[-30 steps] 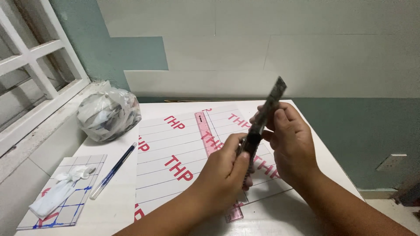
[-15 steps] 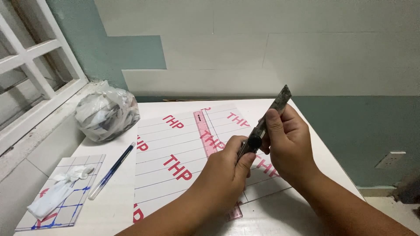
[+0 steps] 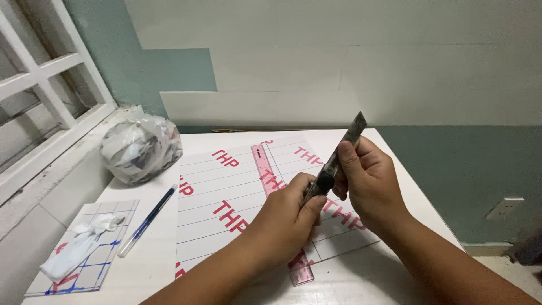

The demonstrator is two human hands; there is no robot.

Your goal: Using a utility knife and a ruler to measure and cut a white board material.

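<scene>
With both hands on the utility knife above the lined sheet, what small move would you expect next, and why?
Probably lowering the utility knife toward the pink ruler. Both the left hand and the right hand grip the knife, tilted, in the air; the left thumb sits at its dark slider knob. The ruler already lies along the lined sheet, nothing pressing on it, so a cut along it seems likely.

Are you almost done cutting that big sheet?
Not yet. The pink ruler already lies on the white sheet with red print. Both hands, left and right, hold the grey utility knife up above it. No cut shows in the sheet, so the cutting looks left.
</scene>
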